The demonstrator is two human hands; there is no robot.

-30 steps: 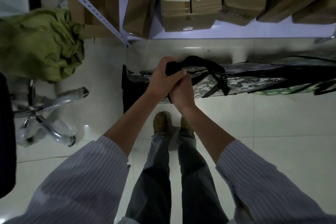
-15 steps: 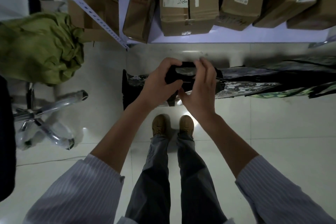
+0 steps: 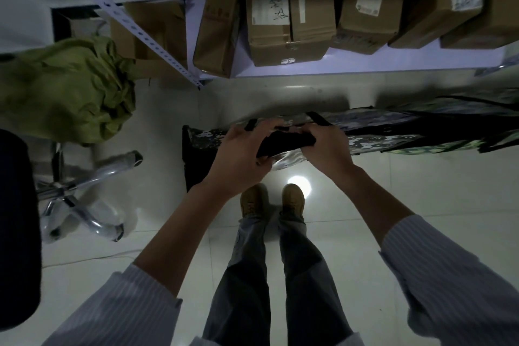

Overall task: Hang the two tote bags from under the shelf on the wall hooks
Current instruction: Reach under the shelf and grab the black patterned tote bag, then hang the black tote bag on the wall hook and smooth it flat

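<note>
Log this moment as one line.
stage: pickup | left hand: grips black handles | right hand: grips same handles | camouflage tote bag: not yet hung

Boxes (image 3: 289,25) sit on the shelf (image 3: 351,66), tote bags (image 3: 379,143) beneath, chair (image 3: 84,177) left.

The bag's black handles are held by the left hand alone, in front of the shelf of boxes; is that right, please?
Not quite: the head view shows both the left hand and the right hand gripping the handles. The rest holds: they are black, in front of the shelf of boxes.
</note>
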